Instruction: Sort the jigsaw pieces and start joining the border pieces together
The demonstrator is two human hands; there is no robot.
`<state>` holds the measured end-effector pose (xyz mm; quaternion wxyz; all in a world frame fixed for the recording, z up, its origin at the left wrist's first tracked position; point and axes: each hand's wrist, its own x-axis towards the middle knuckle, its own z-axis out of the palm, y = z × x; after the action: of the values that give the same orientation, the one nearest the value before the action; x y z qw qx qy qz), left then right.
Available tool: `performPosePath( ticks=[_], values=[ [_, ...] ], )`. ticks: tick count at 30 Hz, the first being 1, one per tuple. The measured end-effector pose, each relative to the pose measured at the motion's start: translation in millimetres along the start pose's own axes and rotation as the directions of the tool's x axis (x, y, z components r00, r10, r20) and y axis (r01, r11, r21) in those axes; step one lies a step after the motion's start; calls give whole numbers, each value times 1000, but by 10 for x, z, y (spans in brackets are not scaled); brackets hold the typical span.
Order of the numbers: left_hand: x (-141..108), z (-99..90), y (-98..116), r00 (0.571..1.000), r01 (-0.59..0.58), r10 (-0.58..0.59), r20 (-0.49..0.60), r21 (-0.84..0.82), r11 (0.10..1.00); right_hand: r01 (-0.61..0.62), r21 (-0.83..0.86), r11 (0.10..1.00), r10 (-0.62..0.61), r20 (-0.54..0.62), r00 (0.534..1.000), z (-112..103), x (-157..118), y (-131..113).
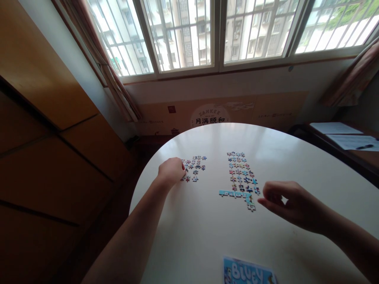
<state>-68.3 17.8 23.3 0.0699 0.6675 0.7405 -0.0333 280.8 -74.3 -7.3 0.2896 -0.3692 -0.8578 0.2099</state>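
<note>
Loose puzzle pieces (196,172) lie in a small group on the left part of the white table, and my left hand (172,170) is at that group's left edge. Its fingers are bent down and mostly hidden, so what they hold is unclear. Further right, more pieces (240,166) are laid out in rows. Below them is a joined light blue strip (235,194) that turns down at its right end. My right hand (281,199) hovers just right of this strip, fingers curled with a gap between thumb and forefinger and nothing visible in them.
A blue card or box marked "Bluey" (248,272) lies at the table's near edge. The round white table (192,228) stands before a barred window. Papers (352,141) rest on a surface at the right; wooden cabinets (35,157) stand at the left.
</note>
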Motion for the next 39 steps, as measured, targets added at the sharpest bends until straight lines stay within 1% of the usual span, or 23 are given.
performPosePath(
  ticks=[4,7,9,11,12,13,14,15,16,17,18,20,23,27,29,33,39],
  values=[
    [-11,3,0,1000,-23,23,-7,-32,999,5,-3,1000,-5,-1,1000,0,1,1],
    [-44,-33,-12,999,-47,46,-27,-39,998,4,-3,1000,-4,1,1000,4,-4,13],
    [-93,-71,-6,993,-90,85,-84,-58,994,9,0,1000,-9,-2,1000,1,-7,21],
    [-164,-94,41,973,-179,155,-170,-139,974,10,7,1000,-10,-10,1000,-9,-5,31],
    [-209,-90,90,959,-244,201,-200,-222,944,5,11,1000,-4,-15,1000,-17,-3,37],
    [-258,-73,156,945,-310,252,-208,-332,891,-2,17,1000,2,-20,1000,-25,1,44],
    [-311,-43,240,932,-362,307,-191,-463,809,-9,24,1000,10,-25,1000,-33,5,52],
    [-368,0,339,916,-384,371,-151,-596,705,-17,34,999,18,-26,1000,-39,10,61],
    [-427,52,446,896,-369,432,-99,-706,604,-24,48,999,25,-20,1000,-42,15,71],
    [-485,109,555,876,-332,479,-51,-785,523,-30,64,997,31,-10,999,-41,20,82],
    [-539,166,659,855,-292,518,-9,-834,468,-37,78,996,37,1,999,-37,26,92],
    [-626,266,828,818,-223,571,63,-881,417,-43,97,994,41,20,999,-21,36,110],
    [-677,356,946,788,-150,599,142,-900,410,-36,120,992,32,37,999,9,48,127],
    [-655,389,947,774,-112,600,200,-890,441,3,122,993,-6,19,1000,36,50,135],
    [-648,397,942,769,-108,605,205,-892,440,32,110,993,-33,12,999,54,48,135],
    [-655,419,957,759,-100,620,198,-906,412,69,95,993,-73,35,997,98,59,126],
    [-660,469,990,720,-115,673,168,-928,354,98,86,991,-103,57,993,98,79,96]
  ],
)
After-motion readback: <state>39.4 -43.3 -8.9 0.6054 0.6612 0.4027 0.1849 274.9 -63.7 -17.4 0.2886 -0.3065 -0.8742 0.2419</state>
